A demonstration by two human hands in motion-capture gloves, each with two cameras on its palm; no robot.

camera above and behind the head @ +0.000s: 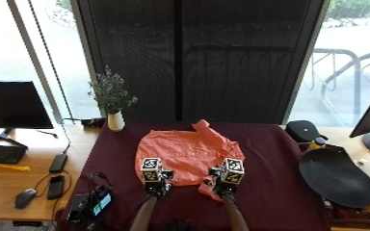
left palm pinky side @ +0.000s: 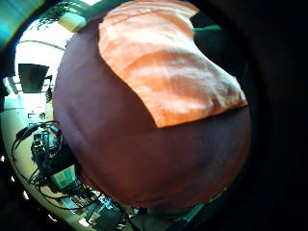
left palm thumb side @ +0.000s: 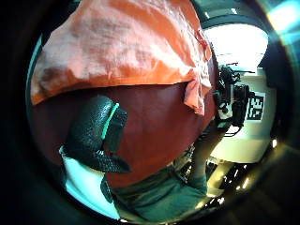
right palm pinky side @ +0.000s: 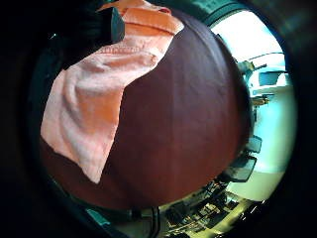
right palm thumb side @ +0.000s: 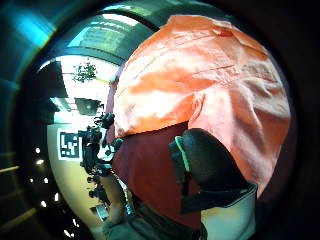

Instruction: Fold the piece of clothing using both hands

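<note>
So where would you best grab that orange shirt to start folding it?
Probably by the near hem of the orange shirt, one corner per hand, coming from the person's side. It lies spread fairly flat on the dark red tablecloth, and the left hand and right hand are already at that edge.

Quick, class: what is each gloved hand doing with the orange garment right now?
Left hand: at the orange garment's near edge; fingers cannot be told.
Right hand: at the near edge too; grip cannot be told.

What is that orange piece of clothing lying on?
The orange garment lies spread on a dark maroon tablecloth, which shows all round it. The cloth covers the table, so the tabletop under it cannot be seen, nor anything beneath the garment itself.
</note>
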